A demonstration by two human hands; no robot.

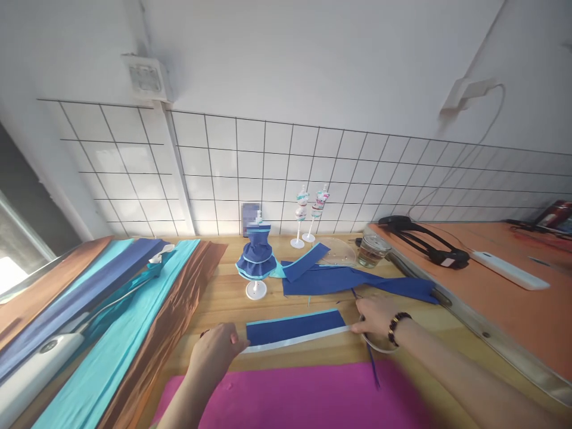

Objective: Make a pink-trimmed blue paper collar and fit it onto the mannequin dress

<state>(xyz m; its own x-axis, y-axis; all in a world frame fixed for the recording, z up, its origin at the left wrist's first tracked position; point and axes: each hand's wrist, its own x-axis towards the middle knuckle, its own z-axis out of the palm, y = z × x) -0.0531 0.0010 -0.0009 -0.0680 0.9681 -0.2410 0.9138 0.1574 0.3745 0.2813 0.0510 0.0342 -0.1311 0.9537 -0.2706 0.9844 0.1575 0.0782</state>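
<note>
A dark blue strip [295,329] of fabric or crepe paper lies flat on the wooden table, light blue along its far edge. White tape [299,341] runs along its near edge. The fingers of my left hand [218,345] are closed at the tape's left end. At the other end, my right hand [376,316], with a beaded bracelet, pinches the tape. Under that hand shows part of a pale ring [384,350], perhaps the tape roll. Behind the strip, a miniature dress form [256,256] wears a tiered blue dress with light blue trim.
Larger blue pieces [322,280] lie beyond my right hand, near a glass [373,250]. Two small decorated stands [299,223] are by the wall. Turquoise and brown sheets [129,322] and a power strip [49,363] lie left. A magenta sheet [295,396] is nearest me.
</note>
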